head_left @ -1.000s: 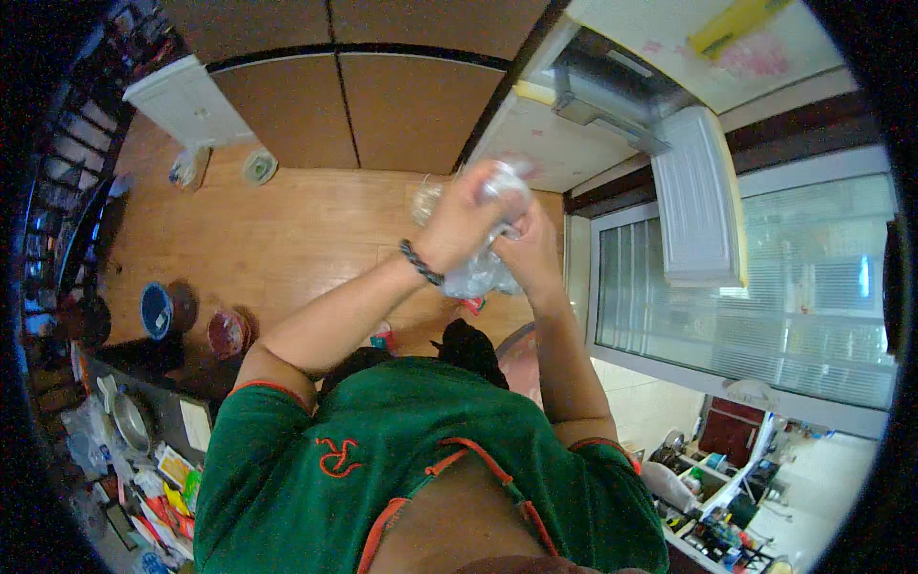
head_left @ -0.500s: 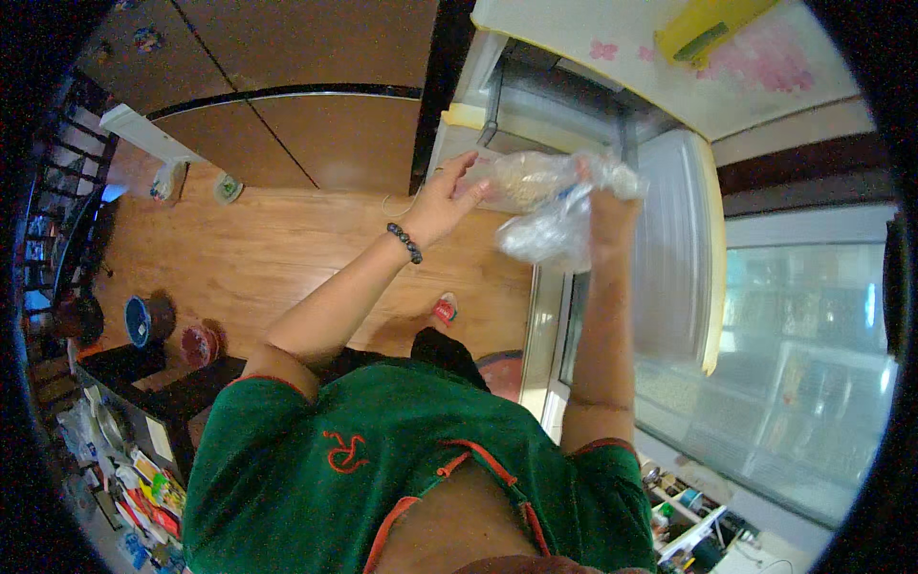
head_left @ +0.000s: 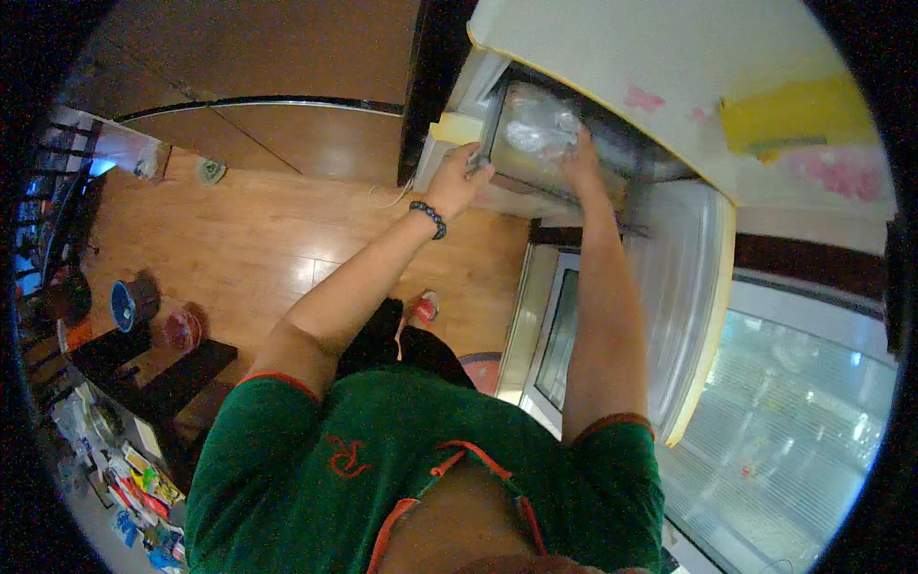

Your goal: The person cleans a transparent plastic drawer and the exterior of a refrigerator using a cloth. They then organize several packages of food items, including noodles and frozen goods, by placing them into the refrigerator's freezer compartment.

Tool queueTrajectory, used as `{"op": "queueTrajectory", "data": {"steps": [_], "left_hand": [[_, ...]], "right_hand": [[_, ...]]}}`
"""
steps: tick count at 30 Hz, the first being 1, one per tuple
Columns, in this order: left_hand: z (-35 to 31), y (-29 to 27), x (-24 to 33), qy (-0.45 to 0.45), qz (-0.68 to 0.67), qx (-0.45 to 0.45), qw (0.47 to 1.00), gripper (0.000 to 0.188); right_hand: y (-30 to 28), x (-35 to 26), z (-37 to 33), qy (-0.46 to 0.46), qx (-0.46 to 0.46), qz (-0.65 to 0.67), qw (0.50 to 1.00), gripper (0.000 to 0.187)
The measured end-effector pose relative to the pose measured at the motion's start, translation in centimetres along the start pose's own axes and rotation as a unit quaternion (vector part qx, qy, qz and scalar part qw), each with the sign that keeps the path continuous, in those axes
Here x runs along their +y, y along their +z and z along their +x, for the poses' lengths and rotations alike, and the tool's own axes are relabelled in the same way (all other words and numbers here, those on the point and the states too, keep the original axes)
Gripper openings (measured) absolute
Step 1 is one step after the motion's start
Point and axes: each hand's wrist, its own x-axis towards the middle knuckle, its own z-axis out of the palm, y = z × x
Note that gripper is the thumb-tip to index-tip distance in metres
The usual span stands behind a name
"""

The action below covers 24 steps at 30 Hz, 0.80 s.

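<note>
A clear plastic bag point(head_left: 535, 132) lies inside a pulled-out drawer point(head_left: 535, 182) of a white fridge. My right hand point(head_left: 581, 167) reaches into the drawer from its near side, its fingers closed on the bag's gathered end; motion blurs them a little. At the drawer's left front corner, my left hand point(head_left: 461, 180), with a dark bead bracelet point(head_left: 428, 219) on its wrist, grips the edge between thumb and fingers. What the bag contains cannot be made out.
The fridge door point(head_left: 684, 287) stands open on the right, beside a glass window point(head_left: 775, 411). Brown cabinet doors point(head_left: 268, 57) are at the far left. A blue bucket point(head_left: 134, 301) and a red basket point(head_left: 185, 327) stand on the wooden floor point(head_left: 258, 239).
My right hand has carried the plastic bag from above the floor forward into the drawer. My left hand has left the bag's side and taken hold of the drawer's edge.
</note>
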Motion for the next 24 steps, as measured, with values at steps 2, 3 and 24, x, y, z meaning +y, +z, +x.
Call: {"op": "queueTrajectory", "data": {"steps": [2, 3, 24], "left_hand": [[0.7, -0.2, -0.8, 0.000, 0.017, 0.002, 1.000, 0.060], [0.7, -0.5, -1.2, -0.004, 0.009, -0.006, 1.000, 0.061], [1.2, 2.4, -1.8, 0.018, 0.025, -0.026, 0.999, 0.022]], "right_hand": [[-0.1, 0.1, -1.3, -0.062, 0.005, -0.049, 0.997, 0.088], [-1.7, -2.1, -1.5, -0.082, -0.015, -0.053, 0.995, 0.096], [13.7, 7.3, 15.3, -0.080, 0.166, -0.301, 0.936, 0.042]]}}
